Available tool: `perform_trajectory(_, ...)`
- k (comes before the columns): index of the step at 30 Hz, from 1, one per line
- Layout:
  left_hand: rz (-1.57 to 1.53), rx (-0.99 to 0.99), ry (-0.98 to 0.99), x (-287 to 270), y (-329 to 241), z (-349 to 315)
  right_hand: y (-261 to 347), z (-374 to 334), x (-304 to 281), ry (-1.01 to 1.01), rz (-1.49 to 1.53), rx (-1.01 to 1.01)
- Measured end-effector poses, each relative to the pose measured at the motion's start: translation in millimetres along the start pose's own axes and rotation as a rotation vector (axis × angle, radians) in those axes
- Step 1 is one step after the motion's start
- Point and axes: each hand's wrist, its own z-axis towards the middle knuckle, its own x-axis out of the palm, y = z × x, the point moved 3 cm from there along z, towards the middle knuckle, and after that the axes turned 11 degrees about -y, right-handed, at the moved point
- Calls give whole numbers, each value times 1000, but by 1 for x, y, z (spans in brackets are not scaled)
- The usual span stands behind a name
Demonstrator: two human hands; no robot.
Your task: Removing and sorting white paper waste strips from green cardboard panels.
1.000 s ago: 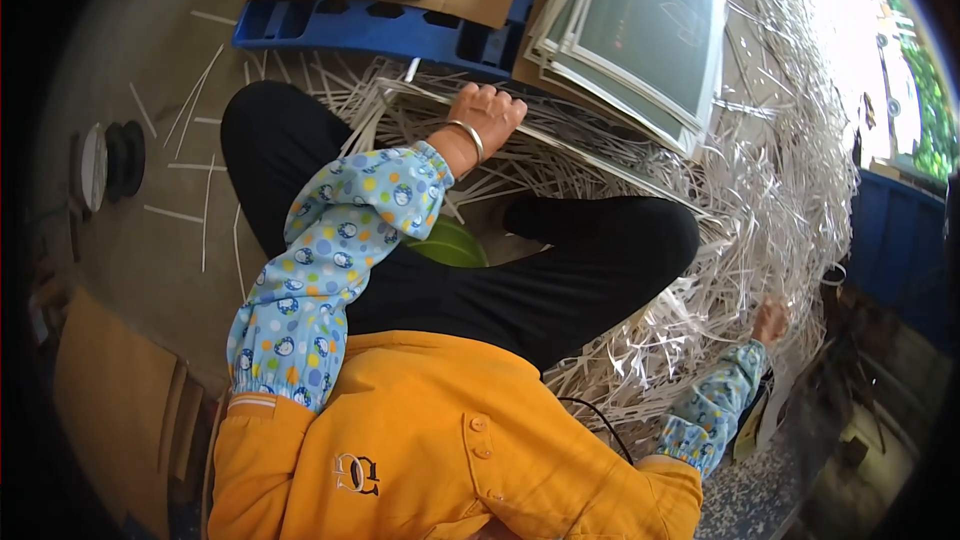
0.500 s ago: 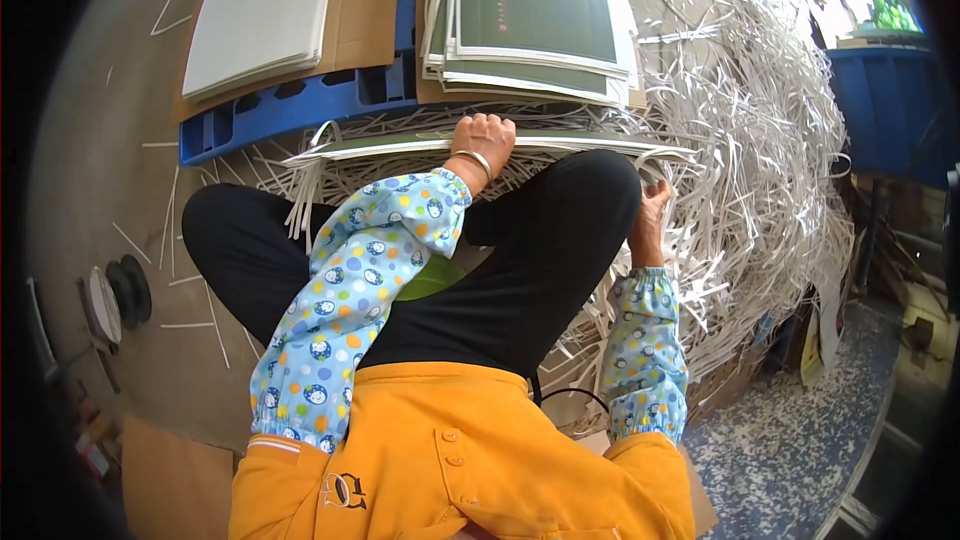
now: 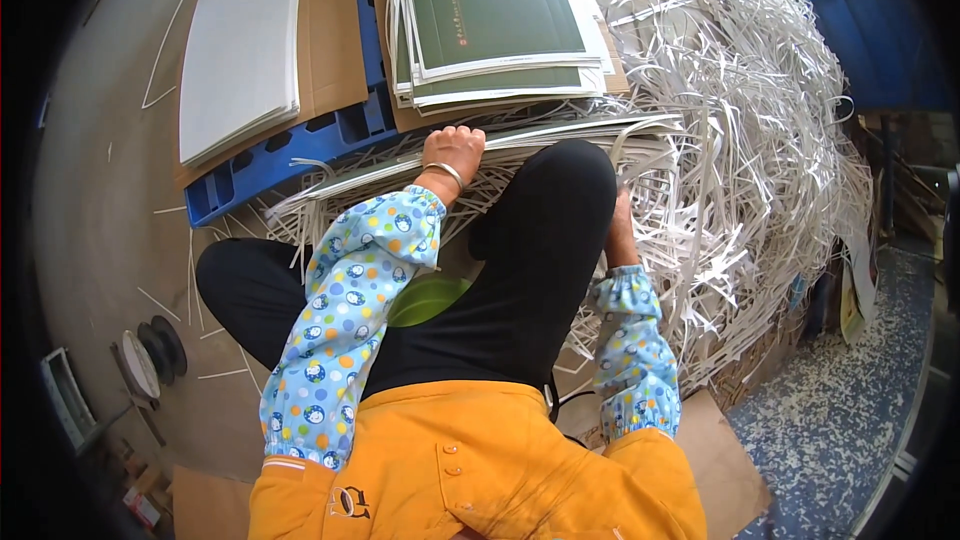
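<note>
In front of my knees, a bundle of large paper sheets (image 3: 350, 176) stands on its long edge, slightly slanted. The fingers of my left hand (image 3: 455, 152) are closed over its top edge, near the middle. My right hand (image 3: 621, 218) is low beside my right knee, next to loose white paper strips (image 3: 740, 170). Its fingers are hidden behind the knee and the strips, so what it holds does not show. Just beyond the bundle lies a pile of dark green printed sheets (image 3: 500, 20) with white borders.
A blue pallet (image 3: 262, 162) carries brown cardboard (image 3: 335, 50) and a stack of white sheets (image 3: 245, 50). Paper strips heap up on the right, before a blue bin (image 3: 880, 40). A reel (image 3: 160, 352) is at left. Something smooth and green (image 3: 430, 302) shows between my legs.
The view has shifted and turned a little. The bundle's right end has risen relative to its left. My right fingers, visible before among strips at the bundle's right end, are now hidden lower down.
</note>
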Motion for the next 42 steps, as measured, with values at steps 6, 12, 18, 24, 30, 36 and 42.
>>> perform_trajectory(6, -17, 12, -14, -9, 9, -12, 27, -16, 0, 146, -14, -67)
perform_trajectory(12, -16, 17, 60, -15, 15, -16, 111, 24, -108, 113, 377, -177)
perform_trajectory(18, -38, 45, 127, -24, 18, -17, 107, 49, -264, -730, -758, -217)
perform_trajectory(24, -33, 36, 132, -31, 16, -16, 75, 1, -121, -192, -390, -351)
perform_trajectory(30, -36, 59, 87, -28, 22, -26, 45, -30, 11, 124, -179, -213)
perform_trajectory(36, -61, 36, 48, -19, 30, -31, 61, -23, -16, 35, 139, -332)
perform_trajectory(42, -36, 49, 94, -19, 30, -30, 67, 28, -170, -828, -1005, -246)
